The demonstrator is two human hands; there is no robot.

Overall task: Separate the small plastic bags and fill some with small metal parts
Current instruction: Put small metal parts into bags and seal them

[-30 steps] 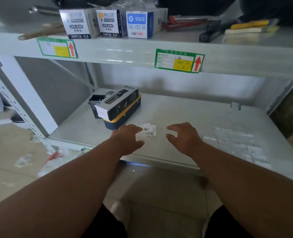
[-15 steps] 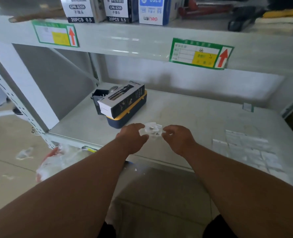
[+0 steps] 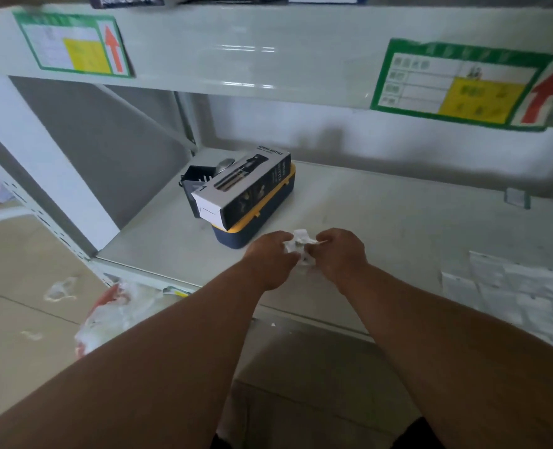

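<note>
Above the front part of a metal shelf (image 3: 382,222), a person's left hand (image 3: 270,259) and right hand (image 3: 341,254) pinch a crumpled clump of small plastic bags (image 3: 299,246) from either side, fingers curled round its edges, the clump held between them near the centre of the frame. The film looks thin, soft and nearly weightless, likely slippery and prone to cling; it should part best if each hand takes a separate free edge and peels gently, since a hard tug could tear it. A few dark specks within the clump may be small metal parts, but they are too small to tell. At 3 o'clock from the hands, well apart, flat bags (image 3: 508,286) lie spread on the shelf, cut off by the frame's right edge. At 11 o'clock sits a spray bottle box (image 3: 242,189) atop a blue and yellow case (image 3: 252,228). The fingertips themselves are hidden behind the knuckles and the plastic, and how many bags the clump holds cannot be made out
</note>
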